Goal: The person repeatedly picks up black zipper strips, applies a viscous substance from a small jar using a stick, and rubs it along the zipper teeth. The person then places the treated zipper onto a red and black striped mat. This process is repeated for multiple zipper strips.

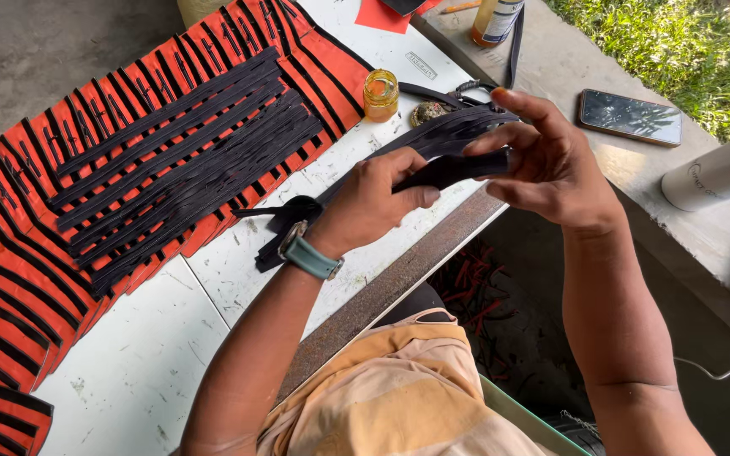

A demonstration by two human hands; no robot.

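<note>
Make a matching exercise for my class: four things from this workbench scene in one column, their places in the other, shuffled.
Things:
1. black strip
2. amber jar
3. phone
4. wristwatch

Places:
A. on the concrete ledge by the grass
B. on the left hand's wrist
C. pinched between both hands, the right hand above
D. standing on the white table beside the orange sheets

Pairs: 1-C, 2-D, 3-A, 4-B

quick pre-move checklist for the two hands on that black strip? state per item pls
1. Left hand gripping black strip: ok.
2. Right hand pinching the strip's far end: ok.
3. Strip clear of the glue jar: ok, apart.
4. Jar lid on: cannot tell.
5. Phone away from the hands, on the ledge: ok.
6. Laid strips on the orange sheets undisturbed: ok.
</note>
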